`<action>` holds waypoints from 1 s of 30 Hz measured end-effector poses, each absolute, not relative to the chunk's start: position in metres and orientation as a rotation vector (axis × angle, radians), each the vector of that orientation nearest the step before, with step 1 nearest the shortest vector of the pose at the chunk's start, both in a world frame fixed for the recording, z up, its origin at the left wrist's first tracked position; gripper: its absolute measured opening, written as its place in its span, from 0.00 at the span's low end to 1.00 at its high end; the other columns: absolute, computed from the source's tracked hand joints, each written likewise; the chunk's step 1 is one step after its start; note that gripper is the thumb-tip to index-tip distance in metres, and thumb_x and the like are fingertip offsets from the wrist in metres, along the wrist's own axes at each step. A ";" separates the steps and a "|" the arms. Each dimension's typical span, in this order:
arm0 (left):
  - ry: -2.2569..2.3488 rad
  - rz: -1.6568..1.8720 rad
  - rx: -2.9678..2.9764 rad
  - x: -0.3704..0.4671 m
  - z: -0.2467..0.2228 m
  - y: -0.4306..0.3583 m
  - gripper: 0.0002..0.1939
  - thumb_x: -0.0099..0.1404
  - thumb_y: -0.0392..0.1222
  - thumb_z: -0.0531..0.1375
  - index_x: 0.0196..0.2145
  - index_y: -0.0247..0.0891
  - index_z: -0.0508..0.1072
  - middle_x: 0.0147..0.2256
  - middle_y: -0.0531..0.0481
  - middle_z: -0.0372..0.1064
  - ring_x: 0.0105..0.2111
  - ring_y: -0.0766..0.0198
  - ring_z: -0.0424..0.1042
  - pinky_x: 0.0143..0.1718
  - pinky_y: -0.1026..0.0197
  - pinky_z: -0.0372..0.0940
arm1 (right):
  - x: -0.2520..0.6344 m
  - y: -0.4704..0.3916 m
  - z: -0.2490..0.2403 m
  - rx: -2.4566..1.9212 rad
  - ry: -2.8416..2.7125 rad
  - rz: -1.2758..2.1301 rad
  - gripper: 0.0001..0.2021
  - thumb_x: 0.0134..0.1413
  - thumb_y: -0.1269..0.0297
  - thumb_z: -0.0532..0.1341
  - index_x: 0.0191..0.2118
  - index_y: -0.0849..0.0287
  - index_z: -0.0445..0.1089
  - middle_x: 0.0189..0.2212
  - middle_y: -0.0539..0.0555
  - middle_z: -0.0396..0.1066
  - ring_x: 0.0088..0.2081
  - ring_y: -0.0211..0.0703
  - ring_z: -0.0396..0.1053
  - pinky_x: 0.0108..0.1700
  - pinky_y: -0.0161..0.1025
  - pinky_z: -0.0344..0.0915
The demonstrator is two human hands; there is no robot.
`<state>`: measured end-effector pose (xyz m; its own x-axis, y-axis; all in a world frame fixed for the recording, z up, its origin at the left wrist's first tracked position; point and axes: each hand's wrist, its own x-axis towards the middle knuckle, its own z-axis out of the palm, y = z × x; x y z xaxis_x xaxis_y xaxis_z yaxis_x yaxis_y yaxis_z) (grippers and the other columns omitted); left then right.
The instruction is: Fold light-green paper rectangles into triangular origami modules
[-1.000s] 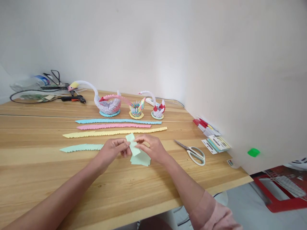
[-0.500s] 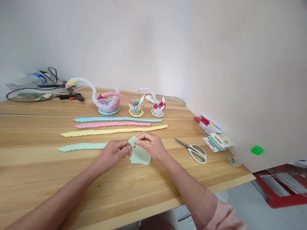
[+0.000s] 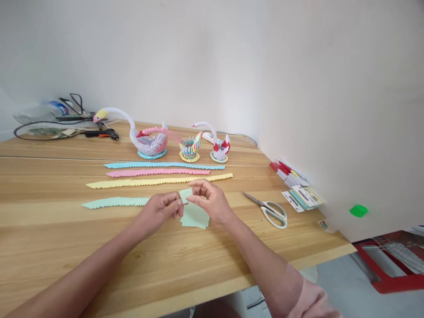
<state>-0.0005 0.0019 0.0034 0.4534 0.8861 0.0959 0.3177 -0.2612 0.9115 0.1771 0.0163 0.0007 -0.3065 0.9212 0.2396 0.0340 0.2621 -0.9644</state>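
I see the left hand (image 3: pixel 164 206) and the right hand (image 3: pixel 212 202) pinching one green slip (image 3: pixel 186 195) together. Green sheets (image 3: pixel 195 217) lie beneath them, scissors (image 3: pixel 264 204) to their right.

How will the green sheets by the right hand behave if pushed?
The green sheets may fan apart: their lower corners sit out of line. They look like thin paper, so probably light and bendy. Lying flat on the table, they'd likely slide easily.
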 end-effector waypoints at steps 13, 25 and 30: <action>1.111 1.006 1.495 0.005 0.002 0.001 0.12 0.56 0.50 0.59 0.30 0.37 0.70 0.27 0.51 0.70 0.30 0.62 0.69 0.33 0.62 0.64 | 0.177 0.017 -0.002 -0.911 -1.642 1.083 0.14 0.44 0.66 0.64 0.40 0.58 0.69 0.29 0.49 0.69 0.32 0.35 0.67 0.36 0.34 0.64; 1.157 0.996 1.758 0.009 0.005 -0.002 0.11 0.57 0.47 0.57 0.31 0.37 0.72 0.28 0.51 0.72 0.29 0.62 0.69 0.30 0.64 0.63 | 0.179 0.011 0.003 -0.939 -1.883 0.588 0.05 0.52 0.65 0.59 0.31 0.56 0.72 0.27 0.50 0.72 0.29 0.36 0.67 0.34 0.33 0.62; 1.140 0.839 1.713 0.009 0.004 -0.002 0.15 0.58 0.51 0.56 0.25 0.37 0.74 0.24 0.53 0.72 0.27 0.62 0.69 0.28 0.65 0.62 | 0.177 0.009 0.002 -0.943 -1.796 0.718 0.05 0.51 0.64 0.60 0.30 0.58 0.72 0.25 0.49 0.72 0.28 0.35 0.67 0.32 0.32 0.62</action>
<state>0.0088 -0.0022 0.0038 0.3486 0.9354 0.0594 0.3350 -0.1835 0.9242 0.1771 0.0094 0.0016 -0.2515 0.8452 0.4716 0.2877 0.5305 -0.7974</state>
